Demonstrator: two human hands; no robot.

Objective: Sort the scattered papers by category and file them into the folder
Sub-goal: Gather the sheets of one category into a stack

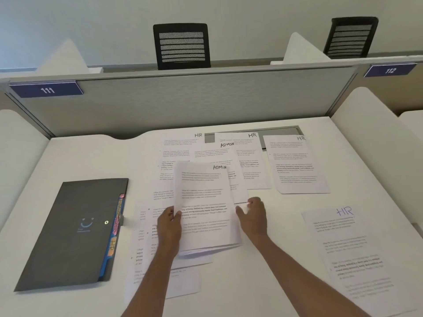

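Left hand (169,225) pinches the ADMIN stack (206,209) at its left edge; the nearer right hand (253,217), fingers loosely spread, touches the next ADMIN sheet (215,154) just right of that stack.

The ten o'clock plate (47,89) reads 111, the two o'clock plate (389,70) 112. Three twelve o'clock sheets (251,161) and the four o'clock sheet (357,248) say HR. The held stack (206,202) and the sheet behind it (215,154) say ADMIN, and the folder tab (112,245) says HR.
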